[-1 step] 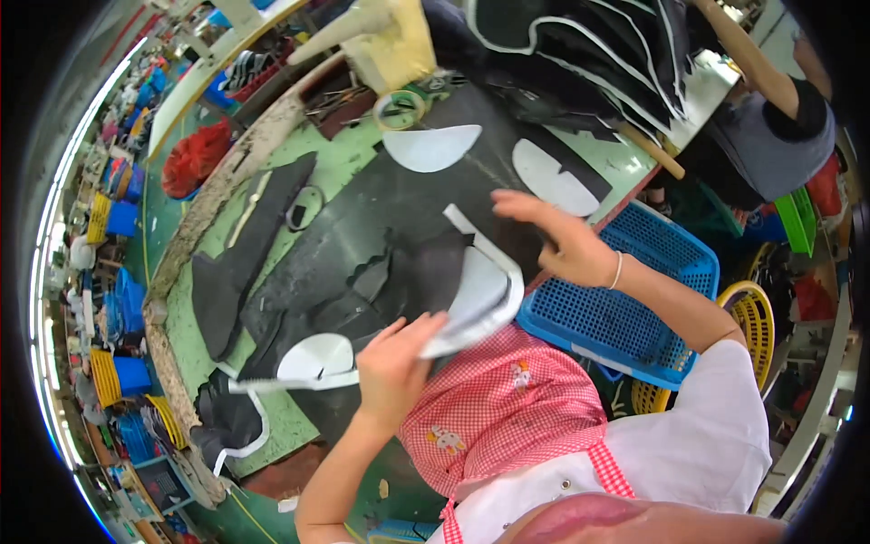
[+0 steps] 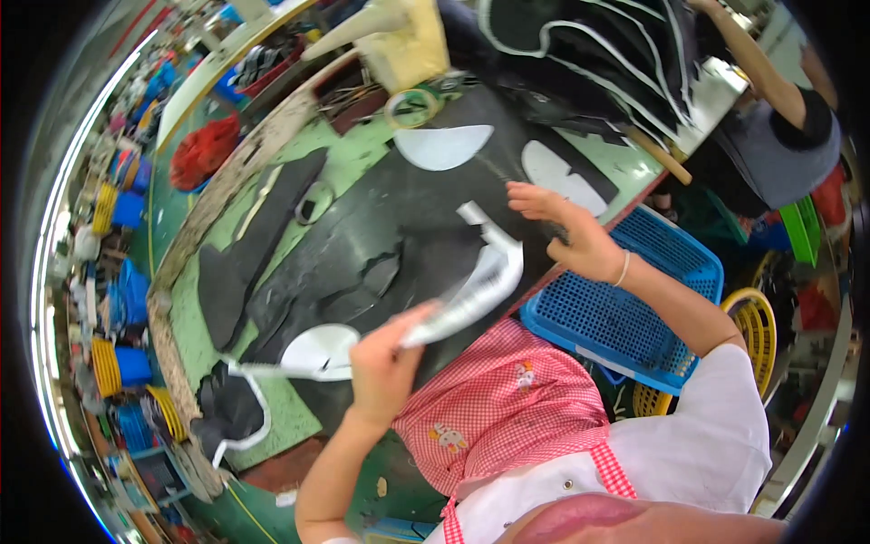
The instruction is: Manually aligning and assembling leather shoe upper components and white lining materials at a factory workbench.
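Basket (image 2: 625, 304), blue, sits beside the desk (image 2: 353, 168), mesh bottom showing, near a yellow basket (image 2: 755, 331). Left grip (image 2: 385, 363) pinches a white strip (image 2: 480, 292) above the desk; right grip (image 2: 584, 240), I cannot tell.

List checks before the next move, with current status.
1. Left hand gripping the white strip: ok.
2. Right hand off the strip: ok, it looks apart, beside the strip's far end.
3. Right hand free of any tool: cannot tell, a dark shape shows by the fingers.
4. Strip straight: not ok, it curves beyond the left hand.
5. Strip edges neat: cannot tell, blurred.
6. Blue basket beside the bench: ok.
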`<action>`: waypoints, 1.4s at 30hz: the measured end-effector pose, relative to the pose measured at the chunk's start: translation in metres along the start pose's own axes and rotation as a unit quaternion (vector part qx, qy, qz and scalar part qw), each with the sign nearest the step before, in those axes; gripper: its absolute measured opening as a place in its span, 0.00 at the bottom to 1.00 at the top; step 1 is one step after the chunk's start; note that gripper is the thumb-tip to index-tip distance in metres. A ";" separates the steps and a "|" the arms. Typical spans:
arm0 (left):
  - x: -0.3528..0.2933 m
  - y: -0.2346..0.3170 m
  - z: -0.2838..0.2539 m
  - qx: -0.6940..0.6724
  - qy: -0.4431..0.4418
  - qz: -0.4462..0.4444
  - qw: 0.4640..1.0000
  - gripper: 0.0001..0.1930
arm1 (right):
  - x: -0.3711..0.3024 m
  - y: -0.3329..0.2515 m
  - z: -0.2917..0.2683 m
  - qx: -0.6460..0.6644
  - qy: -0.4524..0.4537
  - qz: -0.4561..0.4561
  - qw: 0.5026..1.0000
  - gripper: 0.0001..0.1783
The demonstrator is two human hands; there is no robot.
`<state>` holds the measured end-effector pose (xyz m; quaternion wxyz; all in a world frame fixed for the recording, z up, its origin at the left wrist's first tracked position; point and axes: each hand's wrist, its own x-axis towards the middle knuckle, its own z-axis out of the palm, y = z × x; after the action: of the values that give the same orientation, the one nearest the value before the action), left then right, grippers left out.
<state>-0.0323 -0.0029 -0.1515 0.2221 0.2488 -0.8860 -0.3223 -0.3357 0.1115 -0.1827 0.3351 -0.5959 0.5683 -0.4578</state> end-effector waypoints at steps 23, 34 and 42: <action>0.102 -0.237 -0.140 0.193 0.216 -0.208 0.934 0.18 | 0.052 -0.095 -0.011 0.100 -0.057 0.153 0.982 0.12; 0.094 -0.264 -0.133 0.252 0.168 -0.183 0.935 0.26 | 0.056 -0.122 0.025 -0.044 -0.200 0.014 0.979 0.12; 0.079 -0.139 -0.211 0.275 0.437 0.047 0.855 0.13 | 0.036 -0.117 0.013 -0.032 -0.221 -0.021 0.974 0.08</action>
<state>0.0642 -0.2392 -0.0818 0.5234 0.3731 -0.7611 0.0872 -0.2832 0.0896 -0.0741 0.4237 -0.7048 0.4817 -0.3030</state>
